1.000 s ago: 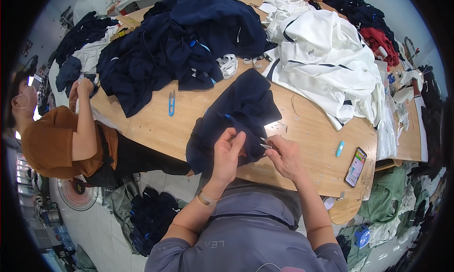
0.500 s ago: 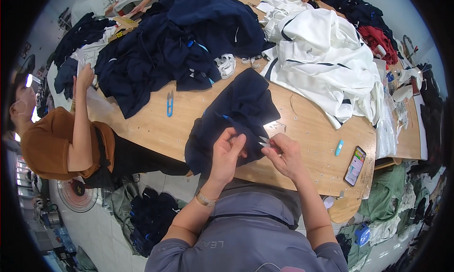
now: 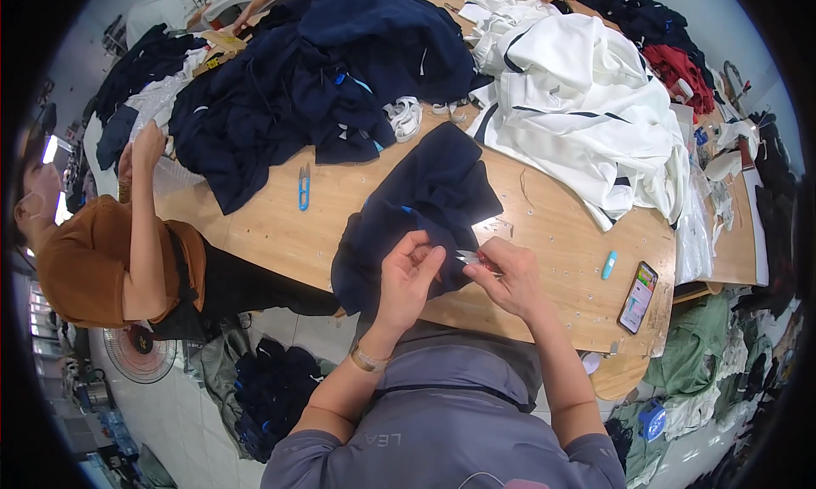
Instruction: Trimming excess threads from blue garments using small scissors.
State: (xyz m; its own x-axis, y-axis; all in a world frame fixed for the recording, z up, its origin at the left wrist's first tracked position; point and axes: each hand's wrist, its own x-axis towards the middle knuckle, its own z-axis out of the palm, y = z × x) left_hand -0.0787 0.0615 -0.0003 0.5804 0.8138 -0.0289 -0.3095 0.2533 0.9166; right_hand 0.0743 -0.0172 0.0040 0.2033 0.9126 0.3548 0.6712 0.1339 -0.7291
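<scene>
A navy garment (image 3: 429,179) lies folded over the near table edge in front of me. My left hand (image 3: 410,277) is closed in a pinch at its near part; the pinched spot is mostly hidden behind the fingers. Thread snips (image 3: 467,257) with pale pointed blades and a bit of red at the handle are in my right hand (image 3: 512,277). Their tips point left at the fingertips of my left hand, over the navy cloth.
A navy garment heap (image 3: 314,81) and a white garment heap (image 3: 586,124) cover the far table (image 3: 552,260). Blue snips (image 3: 303,188) lie left; a light-blue tube (image 3: 609,265) and a phone (image 3: 637,298) lie right. A co-worker (image 3: 93,255) stands at left, handling clear plastic.
My right hand has moved slightly left, bringing the snips' tips closer to my left fingertips. The co-worker's hands at left have shifted on the plastic.
</scene>
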